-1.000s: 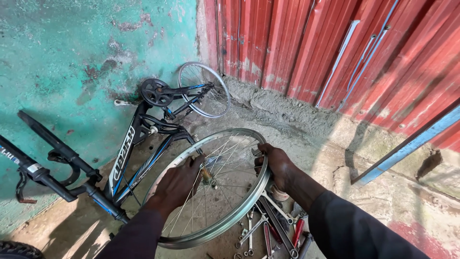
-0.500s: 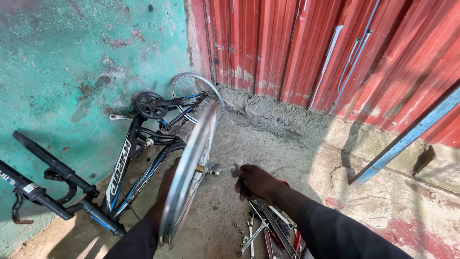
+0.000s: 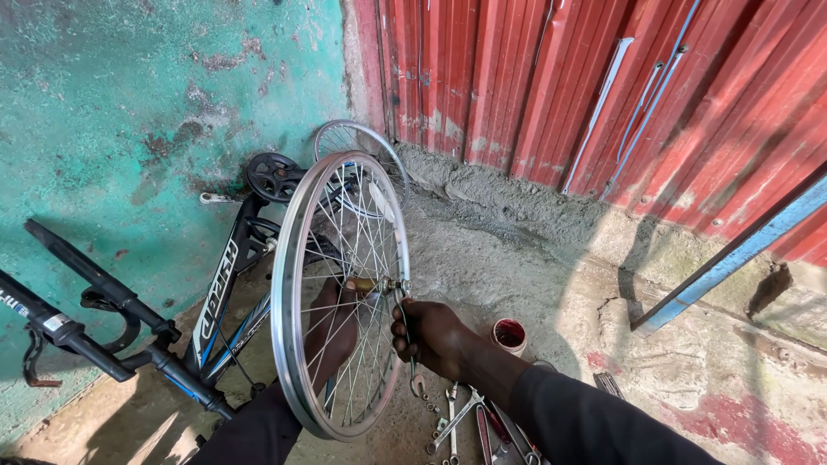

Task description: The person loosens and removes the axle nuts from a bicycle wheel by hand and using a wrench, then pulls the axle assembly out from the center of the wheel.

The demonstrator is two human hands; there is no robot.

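Observation:
A silver spoked bicycle wheel without a tyre stands upright in front of me. My left hand is behind the spokes and grips the wheel at its hub. My right hand is on the near side, closed around a metal spanner. The spanner's upper end sits on the axle nut and its lower end hangs below my fist.
An upturned black and blue bicycle frame lies at the left against the teal wall, with a second wheel behind it. A small red-stained pot and several loose spanners lie on the concrete. Red corrugated sheeting and a leaning blue bar stand at the right.
The wheel has been tipped from lying nearly flat to standing upright. My right hand left the rim and now holds a spanner at the axle; my left hand moved to the hub.

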